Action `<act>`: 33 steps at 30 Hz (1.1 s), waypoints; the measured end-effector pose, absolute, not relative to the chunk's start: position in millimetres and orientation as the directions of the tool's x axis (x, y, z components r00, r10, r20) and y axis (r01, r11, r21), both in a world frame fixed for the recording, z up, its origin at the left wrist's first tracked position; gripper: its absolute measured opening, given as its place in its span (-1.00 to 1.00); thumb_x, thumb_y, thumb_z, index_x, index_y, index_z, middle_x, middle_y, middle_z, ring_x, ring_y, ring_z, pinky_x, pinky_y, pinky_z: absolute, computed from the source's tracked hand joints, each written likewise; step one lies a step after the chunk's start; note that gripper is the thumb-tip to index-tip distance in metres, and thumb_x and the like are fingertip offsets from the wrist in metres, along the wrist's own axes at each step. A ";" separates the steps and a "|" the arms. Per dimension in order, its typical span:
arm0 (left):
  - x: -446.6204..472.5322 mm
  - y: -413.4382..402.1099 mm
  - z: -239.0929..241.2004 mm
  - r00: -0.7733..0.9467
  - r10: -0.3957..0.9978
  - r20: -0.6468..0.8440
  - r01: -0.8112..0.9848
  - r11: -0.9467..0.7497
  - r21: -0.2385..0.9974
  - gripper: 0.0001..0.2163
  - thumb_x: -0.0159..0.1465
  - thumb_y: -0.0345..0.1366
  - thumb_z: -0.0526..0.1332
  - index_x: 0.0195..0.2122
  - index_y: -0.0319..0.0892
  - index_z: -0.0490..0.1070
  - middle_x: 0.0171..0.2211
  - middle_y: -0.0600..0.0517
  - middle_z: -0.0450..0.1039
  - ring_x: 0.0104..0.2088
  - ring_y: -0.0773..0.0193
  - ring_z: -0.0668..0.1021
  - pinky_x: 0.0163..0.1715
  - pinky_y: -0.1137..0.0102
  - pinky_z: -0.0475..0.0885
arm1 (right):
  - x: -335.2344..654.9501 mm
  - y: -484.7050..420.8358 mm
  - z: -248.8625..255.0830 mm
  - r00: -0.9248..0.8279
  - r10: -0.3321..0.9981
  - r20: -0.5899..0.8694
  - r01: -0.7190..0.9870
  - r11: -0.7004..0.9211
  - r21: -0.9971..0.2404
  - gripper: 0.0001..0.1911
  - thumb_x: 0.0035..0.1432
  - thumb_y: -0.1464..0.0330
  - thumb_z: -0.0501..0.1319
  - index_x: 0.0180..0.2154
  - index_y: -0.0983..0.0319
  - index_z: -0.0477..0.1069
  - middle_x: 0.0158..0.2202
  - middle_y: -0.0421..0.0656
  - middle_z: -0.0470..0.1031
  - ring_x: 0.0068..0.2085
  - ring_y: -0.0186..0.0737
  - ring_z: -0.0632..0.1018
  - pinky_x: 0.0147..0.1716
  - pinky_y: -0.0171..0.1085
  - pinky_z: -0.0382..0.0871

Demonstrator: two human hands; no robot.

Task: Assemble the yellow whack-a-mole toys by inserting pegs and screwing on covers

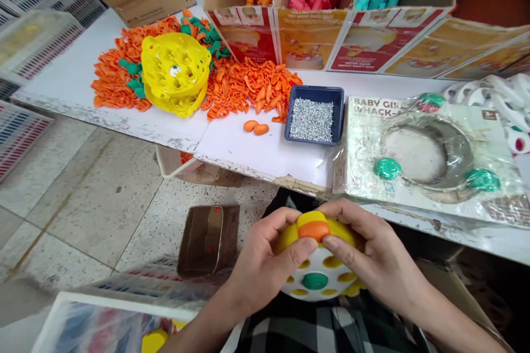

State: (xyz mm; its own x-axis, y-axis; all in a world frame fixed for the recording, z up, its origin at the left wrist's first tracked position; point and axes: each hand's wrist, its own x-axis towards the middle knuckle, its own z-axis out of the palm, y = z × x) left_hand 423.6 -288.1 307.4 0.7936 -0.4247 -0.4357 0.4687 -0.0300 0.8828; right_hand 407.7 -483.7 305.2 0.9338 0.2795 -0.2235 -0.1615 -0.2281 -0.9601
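1. Yellow-and-white toy shell (314,262) sits low in the frame, just right of centre.
2. Left hand (267,255) and right hand (375,251) curl closed round its sides, thumbs against the orange oval piece (313,230).
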 end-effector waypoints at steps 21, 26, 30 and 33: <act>481.4 -277.1 316.7 0.975 0.087 -0.206 0.113 0.603 0.789 -0.81 0.30 -0.13 0.29 -0.19 -0.11 0.58 -0.13 0.05 0.62 -0.04 0.16 0.59 -0.08 0.38 0.52 | 430.9 -490.7 302.7 0.991 0.131 -0.004 -0.038 0.258 -0.965 -0.32 0.31 0.06 0.15 0.35 0.00 -0.05 0.28 -0.03 0.26 0.23 -0.05 0.40 0.17 -0.09 0.39; 463.5 -287.0 305.9 0.954 0.036 -0.297 0.190 0.694 0.695 -0.68 0.39 -0.09 0.15 0.08 -0.06 0.48 0.10 0.00 0.52 0.18 0.03 0.45 0.09 0.22 0.44 | 430.4 -456.6 288.6 0.985 0.053 -0.166 -0.172 0.455 -0.874 -0.42 0.28 0.14 0.23 0.25 0.08 0.11 0.25 -0.03 0.34 0.20 -0.06 0.45 0.16 -0.09 0.40; 456.3 -270.8 295.9 0.945 -0.092 -0.313 0.307 0.577 0.757 -0.71 0.39 -0.11 0.15 -0.01 -0.12 0.52 0.08 -0.06 0.52 0.14 0.02 0.47 0.07 0.26 0.42 | 439.8 -459.9 293.9 0.970 0.070 -0.231 -0.239 0.425 -0.873 -0.44 0.24 0.10 0.25 0.18 0.14 0.21 0.16 0.00 0.44 0.10 -0.01 0.53 0.06 -0.09 0.48; 469.0 -248.7 299.6 0.960 -0.149 -0.239 0.281 0.458 0.844 -0.66 0.31 -0.08 0.26 0.04 -0.13 0.48 0.09 -0.11 0.50 0.10 0.01 0.50 0.03 0.29 0.44 | 445.8 -465.9 298.0 0.959 0.173 -0.225 -0.271 0.315 -0.910 -0.48 0.24 0.09 0.24 0.14 0.16 0.27 0.11 0.01 0.48 0.04 -0.02 0.57 -0.02 -0.13 0.53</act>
State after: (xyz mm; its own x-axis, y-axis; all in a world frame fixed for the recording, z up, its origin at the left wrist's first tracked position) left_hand 469.0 -248.7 299.6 0.9597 -0.1488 -0.2386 0.2807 0.4578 0.8436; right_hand 445.8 -465.9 298.0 0.9588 0.1734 -0.2252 -0.2707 0.3150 -0.9097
